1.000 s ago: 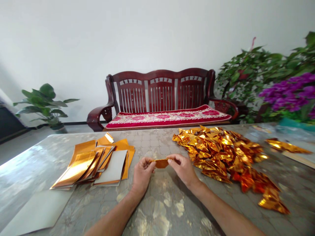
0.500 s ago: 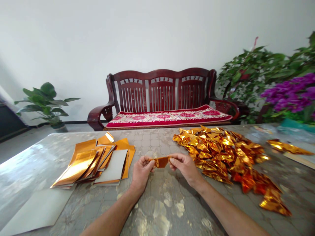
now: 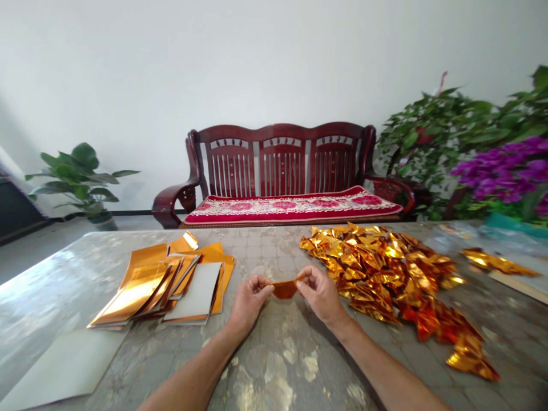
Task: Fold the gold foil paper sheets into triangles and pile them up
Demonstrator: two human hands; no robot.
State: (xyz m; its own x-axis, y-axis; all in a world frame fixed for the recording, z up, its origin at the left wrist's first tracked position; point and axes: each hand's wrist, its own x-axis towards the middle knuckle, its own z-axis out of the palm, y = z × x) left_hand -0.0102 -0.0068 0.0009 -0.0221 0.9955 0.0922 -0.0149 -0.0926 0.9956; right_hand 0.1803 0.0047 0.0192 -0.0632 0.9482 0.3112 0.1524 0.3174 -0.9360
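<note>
Between my hands, just above the table, is a small folded piece of gold foil paper (image 3: 285, 289), its lower edge hanging toward me. My left hand (image 3: 249, 301) pinches its left end between thumb and fingers. The right end is pinched by my right hand (image 3: 321, 294). To the left lies a loose stack of gold foil sheets (image 3: 143, 279), some with the pale back up. On the right spreads a heap of folded gold foil pieces (image 3: 381, 268), with a few redder ones toward its near end.
A pale sheet (image 3: 64, 365) lies at the table's near left. Clear plastic wrapping (image 3: 454, 235) and a single gold piece (image 3: 499, 262) are at the far right. Behind the table (image 3: 257, 371) stands a dark wooden bench (image 3: 282, 160), with potted plants (image 3: 81, 177) either side.
Both hands keep their pinch on the folded foil paper. Its middle has tilted and now looks flatter and darker, and the right hand has turned slightly.
</note>
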